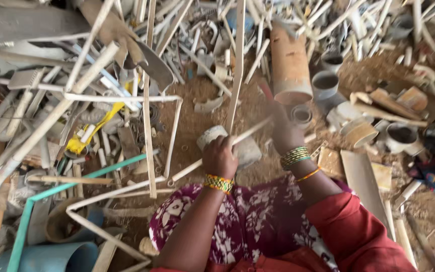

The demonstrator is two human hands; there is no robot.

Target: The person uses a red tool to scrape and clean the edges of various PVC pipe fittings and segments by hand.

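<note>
I see left hand (pixel 219 157) fisted on a white strip (pixel 250 132) | strip lies across the grey block (pixel 245 148), long axis rising rightward | right hand (pixel 284 132) blurred beyond the block, grip unclear | left hand nearer the block

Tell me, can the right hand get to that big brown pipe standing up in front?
Probably yes. The right hand is raised just below the brown pipe, with only bare dirt and a small ring between them. Its grip is already on a blurred red-handled tool, though.
</note>
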